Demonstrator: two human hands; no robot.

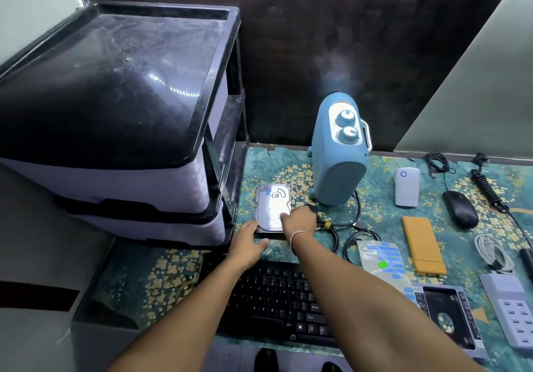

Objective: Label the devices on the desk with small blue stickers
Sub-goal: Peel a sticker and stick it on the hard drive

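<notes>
In the head view, a flat, shiny metal hard drive (272,208) is seen at 12 o'clock from the black keyboard (284,299), a small blue sticker (267,191) on its far corner. Its near left corner is touched by the left hand (248,242), fingers extended. The right hand (300,221) rests on its right edge, fingers curled; whether it is gripped cannot be told. At 3 o'clock lie a glossy sticker sheet (383,259) and a ribbed blue heater (339,152).

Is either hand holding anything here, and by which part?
Both hands are on the silver rectangular hard drive: left hand at its near-left corner, right hand at its near-right edge. Whether either grip actually closes round it cannot be told.
</notes>
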